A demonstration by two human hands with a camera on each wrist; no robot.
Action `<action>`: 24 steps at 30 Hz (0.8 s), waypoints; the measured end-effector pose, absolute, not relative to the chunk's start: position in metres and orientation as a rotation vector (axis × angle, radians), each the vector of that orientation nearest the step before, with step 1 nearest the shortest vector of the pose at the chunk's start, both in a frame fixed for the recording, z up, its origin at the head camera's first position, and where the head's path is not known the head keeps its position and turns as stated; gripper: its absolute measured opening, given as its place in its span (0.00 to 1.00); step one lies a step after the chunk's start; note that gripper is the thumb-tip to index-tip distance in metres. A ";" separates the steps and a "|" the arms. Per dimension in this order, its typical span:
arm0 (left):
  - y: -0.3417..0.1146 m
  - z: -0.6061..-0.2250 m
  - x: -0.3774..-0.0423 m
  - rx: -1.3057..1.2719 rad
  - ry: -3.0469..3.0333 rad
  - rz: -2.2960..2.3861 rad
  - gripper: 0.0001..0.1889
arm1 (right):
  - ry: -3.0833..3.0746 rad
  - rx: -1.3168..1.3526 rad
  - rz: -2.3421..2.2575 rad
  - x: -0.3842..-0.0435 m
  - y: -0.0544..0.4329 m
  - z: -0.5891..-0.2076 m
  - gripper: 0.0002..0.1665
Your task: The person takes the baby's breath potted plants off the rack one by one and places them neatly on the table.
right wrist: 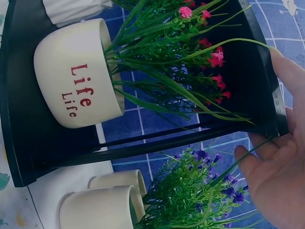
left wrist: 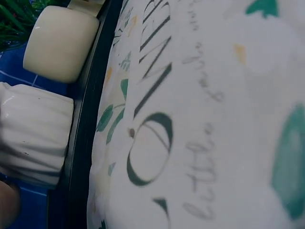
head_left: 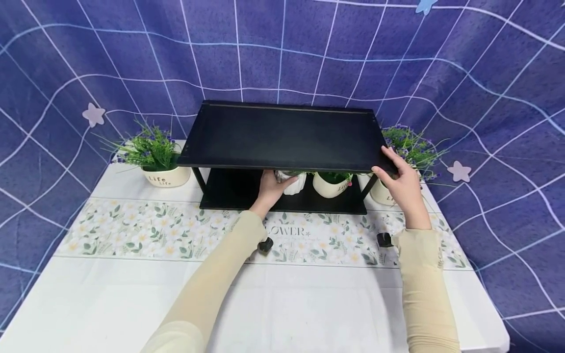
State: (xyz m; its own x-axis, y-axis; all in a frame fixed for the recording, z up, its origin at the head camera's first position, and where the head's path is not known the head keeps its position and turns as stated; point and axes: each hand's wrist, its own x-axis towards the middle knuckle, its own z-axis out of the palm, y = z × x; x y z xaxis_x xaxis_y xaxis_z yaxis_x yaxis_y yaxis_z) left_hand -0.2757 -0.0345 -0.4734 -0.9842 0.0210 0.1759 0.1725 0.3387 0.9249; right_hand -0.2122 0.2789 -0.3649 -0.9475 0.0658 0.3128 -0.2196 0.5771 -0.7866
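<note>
A black two-tier shelf [head_left: 287,137] stands at the back of the table. My left hand [head_left: 270,190] reaches under its upper board and holds a white ribbed pot [head_left: 295,185], thumb across the front; the fingers behind are partly hidden. In the left wrist view the ribbed pot [left wrist: 35,133] stands upright on the lower board, a fingertip [left wrist: 7,202] beside it. My right hand [head_left: 402,184] grips the right front corner of the upper board. On the lower board, right of the ribbed pot, sits a cream "Life" pot [right wrist: 76,76] with pink flowers.
Cream pots with purple flowers flank the shelf, one on the left [head_left: 165,176] and another on the right [head_left: 381,193], close beside my right hand. A floral runner [head_left: 145,228] crosses the white table [head_left: 309,304]. A blue gridded curtain [head_left: 282,49] hangs behind.
</note>
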 end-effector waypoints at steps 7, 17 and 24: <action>-0.031 -0.476 -0.277 -0.239 -2.468 -1.673 0.43 | -2.503 0.131 1.315 -0.211 0.276 -0.363 0.34; -0.028 -0.473 -0.282 -0.208 -2.495 -1.662 0.44 | -2.490 0.140 1.283 -0.214 0.280 -0.365 0.34; -0.029 -0.473 -0.280 -0.195 -2.520 -1.637 0.44 | -2.500 0.136 1.298 -0.212 0.279 -0.365 0.35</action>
